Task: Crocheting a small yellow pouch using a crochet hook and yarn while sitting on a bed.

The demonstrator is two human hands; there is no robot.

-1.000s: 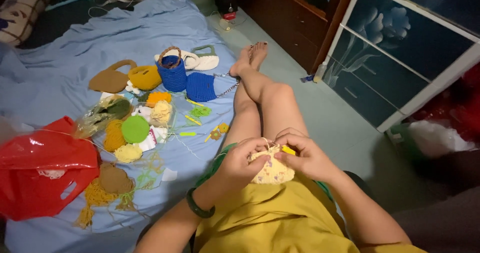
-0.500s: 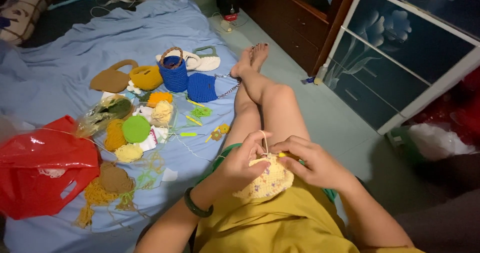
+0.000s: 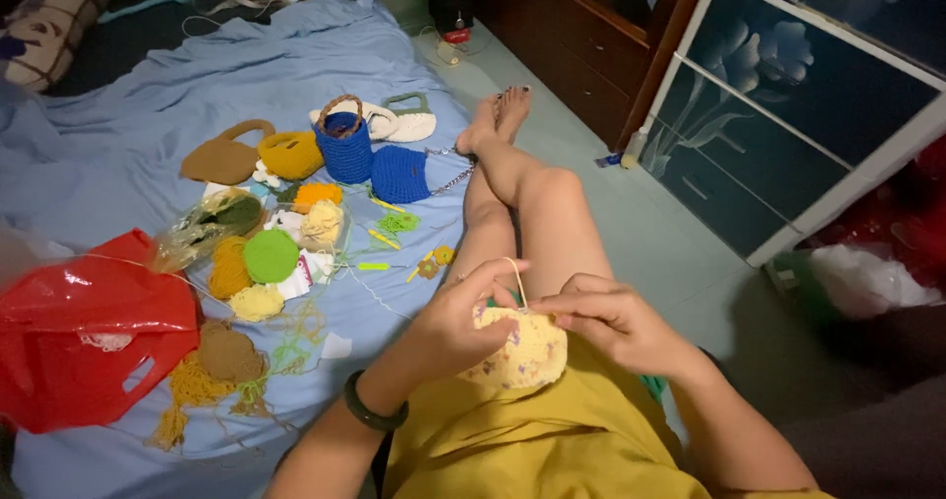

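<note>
I sit with my legs stretched out over a blue sheet (image 3: 128, 115). My left hand (image 3: 463, 317) grips the edge of a pale yellow crocheted piece (image 3: 527, 353) resting on my lap. A strand of yellow yarn loops up over its fingers. My right hand (image 3: 616, 322) pinches the top of the same piece from the right; whether it holds a hook I cannot tell. A dark band (image 3: 372, 415) circles my left wrist.
Left on the sheet lie a red plastic bag (image 3: 89, 341), yarn balls (image 3: 271, 255), a blue crocheted basket (image 3: 345, 144), small crocheted bags (image 3: 291, 154) and hooks (image 3: 374, 266). A dark glass-front cabinet (image 3: 788, 125) stands to the right on the green floor.
Both hands and the yellow piece have dropped slightly toward my lap. The yellow hook tip seen beside my right fingers earlier is hidden now.
</note>
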